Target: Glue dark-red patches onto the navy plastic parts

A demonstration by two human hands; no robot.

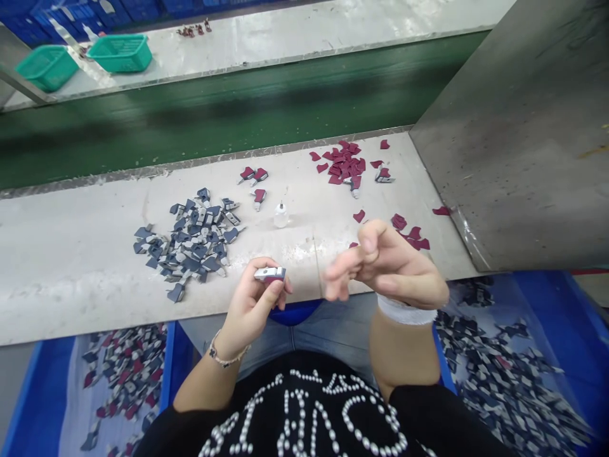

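My left hand (257,301) is closed around a small grey plastic part with a maroon piece (270,274), pinched between thumb and fingers above the table's front edge. My right hand (387,270) is raised to the right of it, fingers bent and apart, their tips smeared by motion; nothing shows in it. Beyond the hands, a small clear bottle with a thin needle tip (281,216) stands upright. A heap of grey and navy plastic parts (190,238) lies to the left. Maroon pieces (346,162) are piled at the back right, and more maroon pieces (413,237) lie behind my right hand.
Several parts with maroon pieces (259,197) lie near the bottle. Blue bins of parts stand below the table at left (166,368) and right (533,311). A metal panel (518,146) borders the right side. Green baskets (121,54) sit on the shelf (309,32) behind.
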